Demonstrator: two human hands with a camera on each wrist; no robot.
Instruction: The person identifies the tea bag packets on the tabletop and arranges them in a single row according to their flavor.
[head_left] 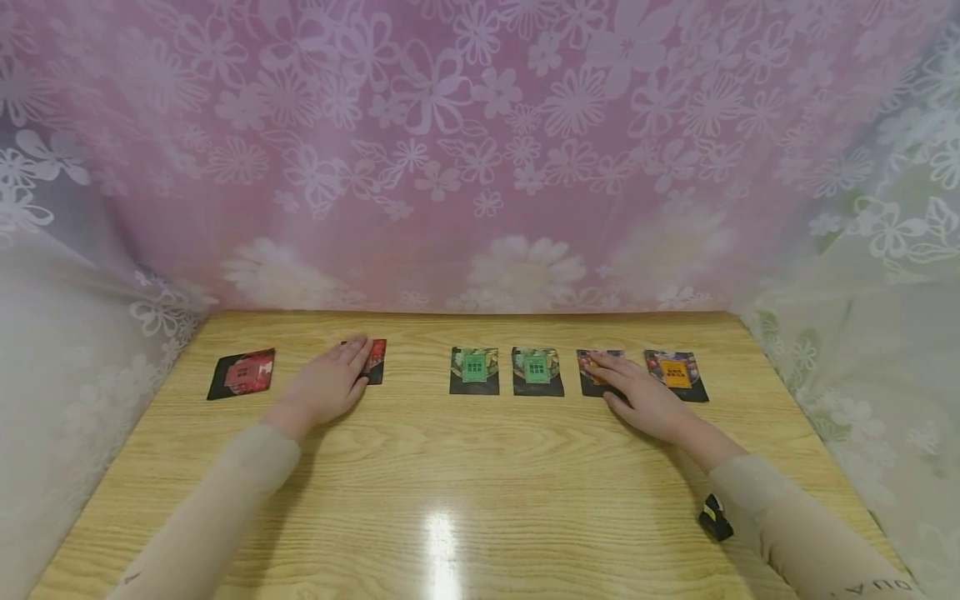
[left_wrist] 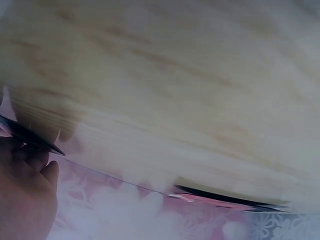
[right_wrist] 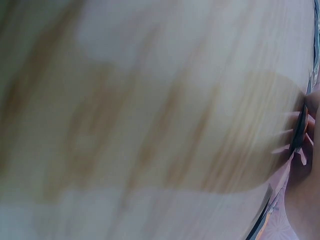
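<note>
In the head view my left hand [head_left: 327,387] lies over a black and red snack packet [head_left: 377,364], its straight fingers partly hiding it. Another red packet [head_left: 242,374] lies apart at the far left. My right hand [head_left: 645,397] rests its extended fingers on a packet with an orange label [head_left: 590,385]; most of that label is covered. Just right of it lies a matching orange-label packet [head_left: 678,373]. The left wrist view shows the red packet's dark edge [left_wrist: 32,137] at the fingers. In the right wrist view a dark packet [right_wrist: 299,131] is at the fingertips.
Two green-label packets [head_left: 475,372] lie side by side between the hands. A small black object [head_left: 715,518] sits beside the right sleeve on the wooden table [head_left: 480,467]. A pink flowered curtain [head_left: 480,167] hangs behind the back edge, with pale lace cloth on both sides.
</note>
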